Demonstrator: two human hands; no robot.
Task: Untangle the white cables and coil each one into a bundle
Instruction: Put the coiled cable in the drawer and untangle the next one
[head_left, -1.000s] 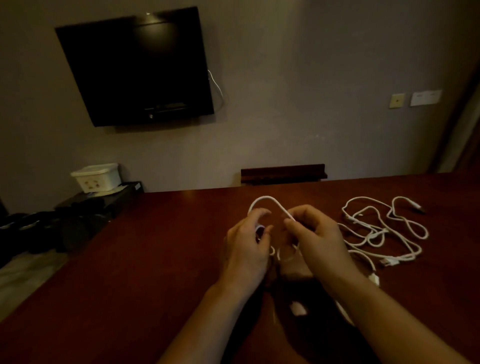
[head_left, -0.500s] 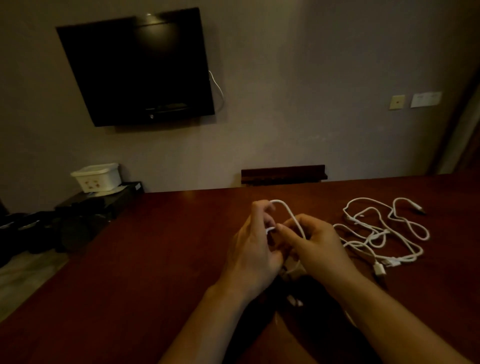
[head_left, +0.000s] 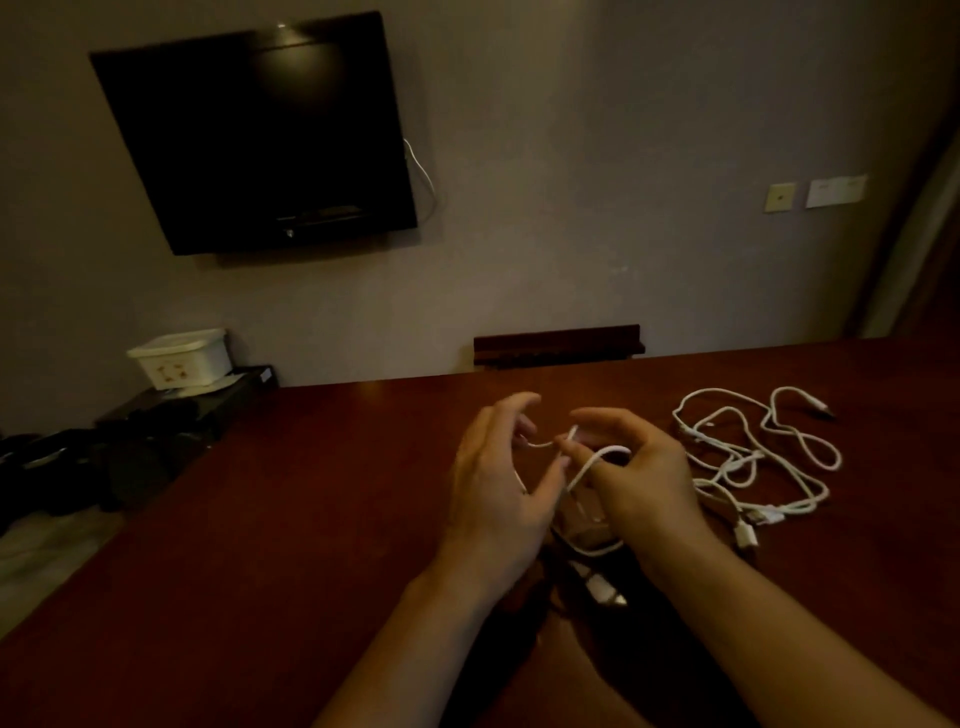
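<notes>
Over the dark red table (head_left: 260, 519), from the head camera, I see the left hand (head_left: 493, 499) and right hand (head_left: 639, 478) held close together, fingers curled round a white cable (head_left: 587, 467) looped between them, while a loose tangle of white cables (head_left: 753, 457) lies just to the right.
</notes>
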